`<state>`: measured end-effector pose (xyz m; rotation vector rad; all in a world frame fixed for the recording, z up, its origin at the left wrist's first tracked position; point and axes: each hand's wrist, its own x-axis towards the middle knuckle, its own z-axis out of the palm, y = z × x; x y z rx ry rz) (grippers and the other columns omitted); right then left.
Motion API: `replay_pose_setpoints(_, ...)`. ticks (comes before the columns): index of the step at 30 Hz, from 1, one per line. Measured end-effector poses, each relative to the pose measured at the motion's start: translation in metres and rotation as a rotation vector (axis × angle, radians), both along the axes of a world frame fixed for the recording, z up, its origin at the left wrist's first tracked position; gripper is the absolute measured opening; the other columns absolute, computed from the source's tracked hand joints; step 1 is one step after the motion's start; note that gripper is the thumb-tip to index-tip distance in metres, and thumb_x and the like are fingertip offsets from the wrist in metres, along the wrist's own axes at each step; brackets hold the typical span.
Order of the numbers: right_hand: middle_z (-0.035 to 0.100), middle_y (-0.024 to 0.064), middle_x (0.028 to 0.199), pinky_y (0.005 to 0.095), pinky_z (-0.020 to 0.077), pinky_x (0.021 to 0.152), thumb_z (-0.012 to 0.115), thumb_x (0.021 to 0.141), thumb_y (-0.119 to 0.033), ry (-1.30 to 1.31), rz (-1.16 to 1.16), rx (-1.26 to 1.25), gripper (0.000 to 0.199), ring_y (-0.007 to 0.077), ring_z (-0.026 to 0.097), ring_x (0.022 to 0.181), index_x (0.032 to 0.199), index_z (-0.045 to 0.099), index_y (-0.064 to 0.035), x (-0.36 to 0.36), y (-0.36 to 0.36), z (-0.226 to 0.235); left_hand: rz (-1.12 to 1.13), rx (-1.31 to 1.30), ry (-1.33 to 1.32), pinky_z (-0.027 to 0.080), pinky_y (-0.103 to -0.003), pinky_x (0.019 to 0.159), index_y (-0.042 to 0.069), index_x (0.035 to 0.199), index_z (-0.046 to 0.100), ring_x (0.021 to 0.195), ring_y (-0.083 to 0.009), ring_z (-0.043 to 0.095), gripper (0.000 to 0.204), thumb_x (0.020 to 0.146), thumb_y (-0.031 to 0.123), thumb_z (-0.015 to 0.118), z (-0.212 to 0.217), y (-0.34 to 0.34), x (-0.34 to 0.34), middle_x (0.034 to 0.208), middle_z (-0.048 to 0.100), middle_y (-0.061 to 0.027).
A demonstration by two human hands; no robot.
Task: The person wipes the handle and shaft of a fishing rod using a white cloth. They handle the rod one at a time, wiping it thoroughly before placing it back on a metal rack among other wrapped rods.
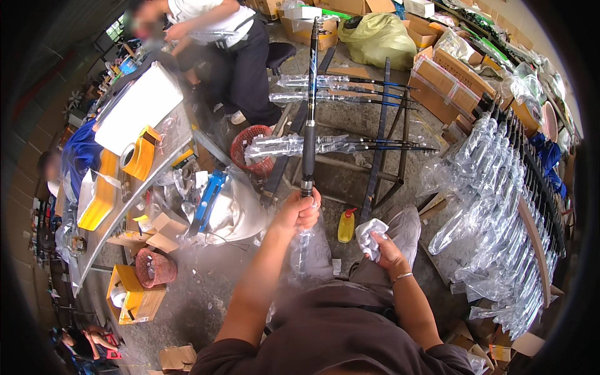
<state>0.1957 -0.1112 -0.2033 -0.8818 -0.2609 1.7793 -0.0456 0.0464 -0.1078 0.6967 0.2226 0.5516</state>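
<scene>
**Wiping the rod**

The left hand (299, 212) grips the black rod (309, 119) low on its handle, upright, fingers closed around it. The right hand (382, 249) clutches a white cloth (369, 236) beside it. Advisable: steady grip, wipe lengthwise.

The grey concrete floor (206, 294) carries a yellow plastic bottle with a red cap (346, 225), a red mesh basket (251, 149), open brown cardboard boxes (451, 84) and a yellow-green plastic sack (377, 39). A dark metal rack (381, 156) stands on it, bearing plastic-wrapped black rods (325, 145). The long grey desk (134, 194) at left holds yellow trays (100, 200) and a white slab (139, 106).
</scene>
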Motion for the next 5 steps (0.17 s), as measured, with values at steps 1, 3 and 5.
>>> replay_pose_setpoints(1,0.065,0.0115,0.09,0.028,0.0525,0.053,0.057,0.09,-0.021,-0.016,0.015,-0.021,0.029,0.0213,0.065,0.074,0.112,0.054,-0.001,-0.0017,0.0018,-0.0034,0.006,-0.003,0.002,0.022,-0.023,0.033,0.006,0.087,0.051,0.037,-0.0045,0.028,0.028,0.085,0.031,0.065,-0.0005,-0.0018,-0.0008,0.051,0.032,0.0058)
replay_pose_setpoints(3,0.066,0.0123,0.092,0.0291,0.0534,0.055,0.057,0.09,-0.02,-0.047,0.053,-0.035,0.028,0.0226,0.065,0.076,0.11,0.056,-0.0011,-0.003,0.0034,-0.0053,-0.004,-0.011,0.001,0.023,-0.024,0.033,0.007,0.088,0.052,0.036,-0.0049,0.028,0.026,0.085,0.03,0.064,-0.0028,-0.0012,-0.0036,0.051,0.032,0.0056)
replay_pose_setpoints(5,0.066,0.0126,0.093,0.0296,0.0539,0.056,0.06,0.088,-0.021,-0.064,0.051,-0.054,0.032,0.0231,0.065,0.077,0.112,0.055,-0.0004,-0.006,0.0059,-0.0059,-0.016,-0.017,0.004,0.024,-0.025,0.032,0.008,0.089,0.052,0.036,-0.0054,0.029,0.025,0.085,0.029,0.065,-0.0069,0.002,-0.008,0.051,0.033,0.0055)
